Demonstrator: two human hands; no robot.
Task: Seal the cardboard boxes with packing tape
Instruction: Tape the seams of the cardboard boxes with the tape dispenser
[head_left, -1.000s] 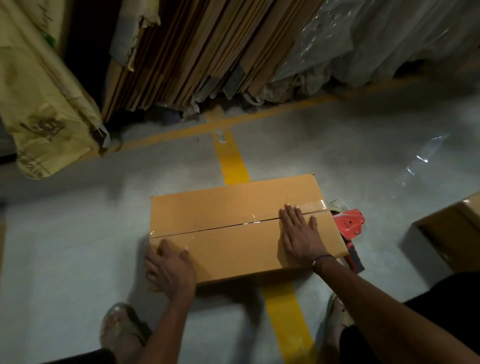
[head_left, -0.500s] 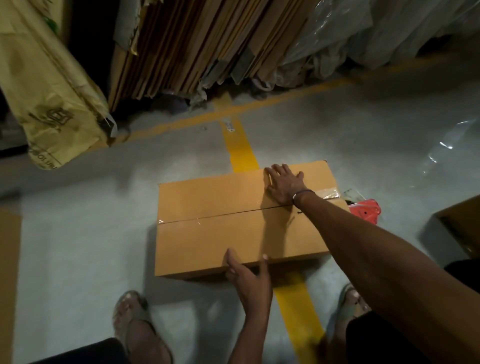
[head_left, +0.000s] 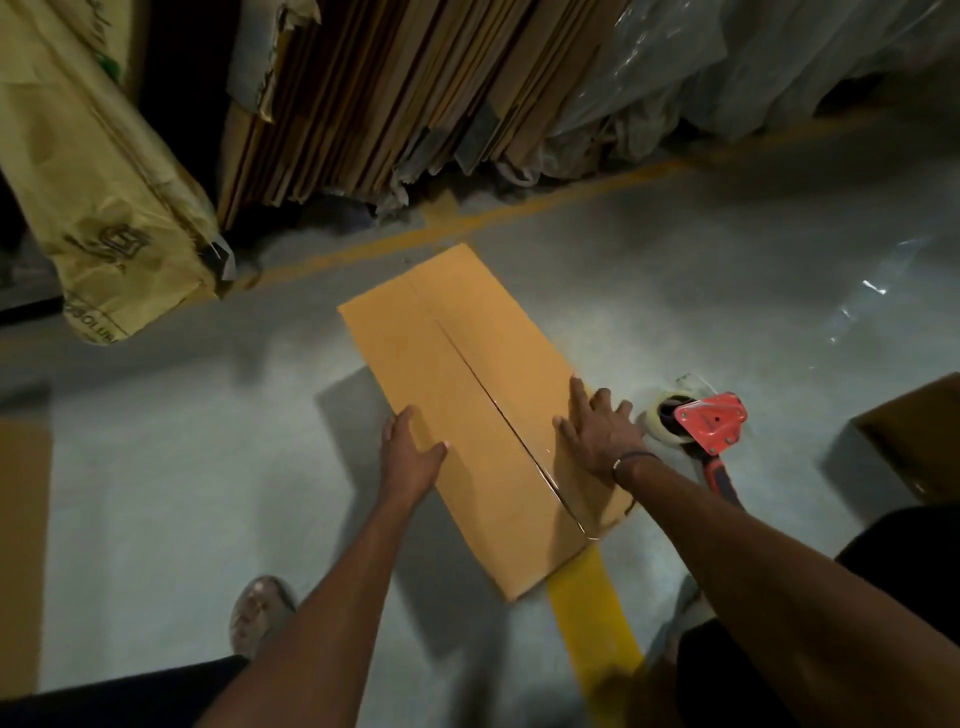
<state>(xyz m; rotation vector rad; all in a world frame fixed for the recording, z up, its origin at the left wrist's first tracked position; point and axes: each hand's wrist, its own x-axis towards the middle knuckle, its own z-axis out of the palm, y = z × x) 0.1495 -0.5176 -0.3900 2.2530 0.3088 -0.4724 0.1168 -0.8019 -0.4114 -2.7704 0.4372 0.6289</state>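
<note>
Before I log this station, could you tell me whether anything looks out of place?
A loose strip of clear plastic film lies on the floor right of the cardboard box, and could be slipped on.

The scene is dim overall, with dark corners and edges. Light falls from above onto the flat orange-brown cardboard box, which casts a soft shadow leftward on the pale grey concrete floor. Glare glints off crumpled clear plastic film. Straight lines bow outward toward the frame edges, and details look slightly soft.
</note>
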